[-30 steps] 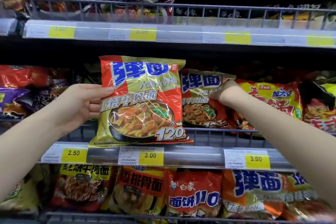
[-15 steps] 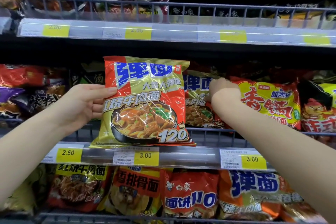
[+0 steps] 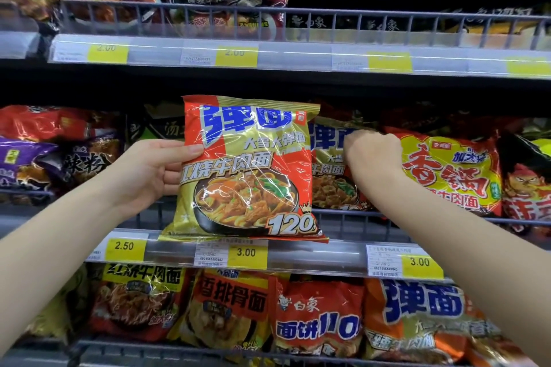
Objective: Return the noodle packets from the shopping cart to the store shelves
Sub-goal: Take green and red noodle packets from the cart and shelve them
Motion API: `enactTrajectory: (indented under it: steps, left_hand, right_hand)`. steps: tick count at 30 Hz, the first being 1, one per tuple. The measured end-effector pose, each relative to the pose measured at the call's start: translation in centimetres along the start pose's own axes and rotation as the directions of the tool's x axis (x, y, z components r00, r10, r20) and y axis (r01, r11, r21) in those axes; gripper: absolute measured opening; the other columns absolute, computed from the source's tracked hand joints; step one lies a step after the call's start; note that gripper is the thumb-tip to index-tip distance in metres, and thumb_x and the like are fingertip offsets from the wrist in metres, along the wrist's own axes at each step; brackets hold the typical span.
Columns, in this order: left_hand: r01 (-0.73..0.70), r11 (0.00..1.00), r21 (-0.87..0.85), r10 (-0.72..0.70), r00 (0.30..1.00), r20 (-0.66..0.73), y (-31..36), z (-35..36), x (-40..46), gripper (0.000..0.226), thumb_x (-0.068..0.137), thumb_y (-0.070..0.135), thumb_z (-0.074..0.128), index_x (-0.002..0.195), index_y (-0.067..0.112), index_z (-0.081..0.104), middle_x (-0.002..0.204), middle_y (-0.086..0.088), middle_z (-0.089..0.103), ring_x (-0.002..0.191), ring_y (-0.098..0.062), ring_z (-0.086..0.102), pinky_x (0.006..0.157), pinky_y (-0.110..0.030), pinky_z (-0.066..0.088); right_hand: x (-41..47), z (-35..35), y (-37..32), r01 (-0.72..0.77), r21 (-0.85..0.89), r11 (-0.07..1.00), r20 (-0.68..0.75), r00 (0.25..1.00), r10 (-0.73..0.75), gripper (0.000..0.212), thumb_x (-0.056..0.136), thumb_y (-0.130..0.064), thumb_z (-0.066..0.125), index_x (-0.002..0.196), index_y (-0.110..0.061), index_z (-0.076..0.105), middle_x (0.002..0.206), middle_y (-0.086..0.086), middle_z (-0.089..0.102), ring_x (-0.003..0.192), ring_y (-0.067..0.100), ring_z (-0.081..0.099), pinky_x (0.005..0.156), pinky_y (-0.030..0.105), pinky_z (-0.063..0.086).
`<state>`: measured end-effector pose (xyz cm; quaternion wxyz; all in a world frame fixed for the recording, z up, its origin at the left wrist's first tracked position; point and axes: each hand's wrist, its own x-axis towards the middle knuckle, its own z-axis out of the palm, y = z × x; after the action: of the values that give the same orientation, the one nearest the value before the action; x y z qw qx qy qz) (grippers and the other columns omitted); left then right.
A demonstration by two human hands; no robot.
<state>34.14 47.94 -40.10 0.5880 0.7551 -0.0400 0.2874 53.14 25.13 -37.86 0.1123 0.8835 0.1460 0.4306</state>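
Note:
My left hand (image 3: 155,170) grips a red-and-gold beef noodle packet (image 3: 247,170) by its left edge, holding it upright in front of the middle shelf (image 3: 343,253). Behind it, a matching packet (image 3: 331,167) stands on that shelf. My right hand (image 3: 372,152) reaches over the shelf rail with its fingers curled at that packet's upper right part; whether they pinch it is hidden by the back of the hand.
A yellow-and-red packet (image 3: 447,170) stands just right of my right hand. Purple and dark packets (image 3: 59,158) fill the shelf's left side. A wire rail (image 3: 372,223) fronts the shelf. More packets line the upper shelf (image 3: 298,53) and the lower shelf (image 3: 316,325).
My right hand has risen from deep behind the shelved packet to its upper right part. The held packet has shifted slightly right and toward the shelf.

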Motion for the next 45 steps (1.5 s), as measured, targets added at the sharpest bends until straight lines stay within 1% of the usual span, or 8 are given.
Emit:
enactTrajectory:
  steps: [6, 9, 12, 15, 20, 36, 41, 45]
  left_hand:
    - [0.014, 1.0, -0.027, -0.013, 1.0, 0.002, -0.3, -0.1, 0.3, 0.041, 0.05, 0.039, 0.083, 0.082, 0.015, 0.075, 0.08, -0.006, 0.075, 0.063, -0.015, 0.071, 0.049, -0.02, 0.052]
    - [0.02, 0.999, -0.038, -0.021, 1.0, -0.019, -0.4, 0.0, 0.5, 0.036, 0.06, 0.034, 0.07, 0.088, 0.012, 0.071, 0.078, -0.006, 0.075, 0.061, -0.016, 0.07, 0.048, -0.02, 0.052]
    - [0.025, 0.998, -0.053, -0.026, 1.0, -0.015, -0.3, 0.2, 0.4, 0.033, 0.06, 0.033, 0.069, 0.085, 0.012, 0.071, 0.078, -0.006, 0.075, 0.062, -0.016, 0.071, 0.048, -0.02, 0.052]
    - [0.036, 0.997, -0.062, -0.036, 0.999, -0.012, -0.2, 0.4, 0.3, 0.041, 0.057, 0.035, 0.071, 0.09, 0.011, 0.07, 0.08, -0.007, 0.075, 0.065, -0.017, 0.071, 0.05, -0.021, 0.053]
    - [0.033, 0.997, -0.073, -0.033, 0.999, -0.001, -0.1, 0.5, 0.2, 0.071, 0.029, 0.048, 0.088, 0.087, 0.012, 0.072, 0.08, -0.007, 0.075, 0.066, -0.017, 0.071, 0.051, -0.021, 0.054]
    - [-0.019, 0.994, -0.106, 0.016, 0.999, -0.027, -1.0, -0.1, 0.6, 0.052, 0.073, 0.052, 0.059, 0.102, 0.01, 0.064, 0.096, -0.007, 0.074, 0.086, -0.018, 0.071, 0.065, -0.023, 0.057]
    - [-0.018, 0.743, 0.669, 0.099, 0.992, -0.084, -3.4, -0.9, -0.9, 0.052, 0.097, 0.047, 0.026, 0.134, 0.017, 0.048, 0.138, 0.006, 0.046, 0.123, -0.012, 0.047, 0.1, -0.02, 0.038]
    - [-0.169, 0.529, 0.832, 0.091, 0.986, 0.142, -5.0, -1.5, -3.5, 0.087, 0.074, 0.073, 0.008, 0.148, 0.027, 0.016, 0.142, 0.025, 0.009, 0.135, 0.002, 0.003, 0.107, -0.014, -0.001]
  right_hand:
    - [-2.6, -0.7, 0.5, 0.019, 0.391, 0.92, -0.219, 0.973, 0.073, 0.038, 0.099, -0.034, 0.038, 0.117, -0.004, 0.052, 0.1, 0.012, 0.065, 0.085, 0.031, 0.065, 0.057, 0.029, 0.034]
    - [-4.0, -1.9, 0.4, 0.038, 0.906, 0.421, -0.061, 0.997, 0.04, 0.061, 0.093, -0.06, 0.028, 0.068, -0.012, 0.055, 0.061, -0.004, 0.061, 0.062, 0.018, 0.059, 0.054, 0.031, 0.037]
    - [-4.4, -3.0, -0.2, -0.222, 0.974, -0.043, 0.212, 0.965, -0.156, 0.104, 0.059, -0.089, 0.035, 0.102, 0.0, 0.068, 0.091, 0.01, 0.074, 0.085, 0.021, 0.07, 0.082, 0.041, 0.055]
    - [-4.5, -3.3, -0.6, -0.366, 0.904, -0.219, 0.274, 0.892, -0.36, 0.096, 0.046, -0.082, 0.056, 0.105, -0.007, 0.068, 0.097, 0.017, 0.073, 0.09, 0.029, 0.071, 0.07, 0.028, 0.058]
    - [-4.7, -3.3, -0.6, -0.379, 0.88, -0.286, 0.23, 0.867, -0.442, 0.057, 0.057, -0.045, 0.078, 0.099, -0.009, 0.07, 0.09, 0.008, 0.076, 0.082, 0.022, 0.073, 0.064, 0.026, 0.058]
    - [-3.6, -3.3, -1.6, -0.571, 0.708, -0.416, 0.429, 0.815, -0.389, 0.048, 0.049, -0.023, 0.08, 0.093, -0.008, 0.066, 0.075, 0.007, 0.076, 0.067, 0.017, 0.073, 0.05, 0.023, 0.055]
    - [-1.2, -3.0, -1.3, -0.539, 0.676, -0.503, 0.467, 0.841, -0.273, 0.031, 0.056, -0.015, 0.08, 0.084, -0.009, 0.07, 0.068, 0.005, 0.075, 0.061, 0.015, 0.072, 0.049, 0.023, 0.055]
    - [0.8, -2.8, -2.1, -0.508, 0.699, -0.504, 0.472, 0.856, -0.208, 0.012, 0.07, -0.008, 0.077, 0.08, -0.009, 0.069, 0.067, 0.002, 0.074, 0.055, 0.013, 0.07, 0.046, 0.023, 0.054]
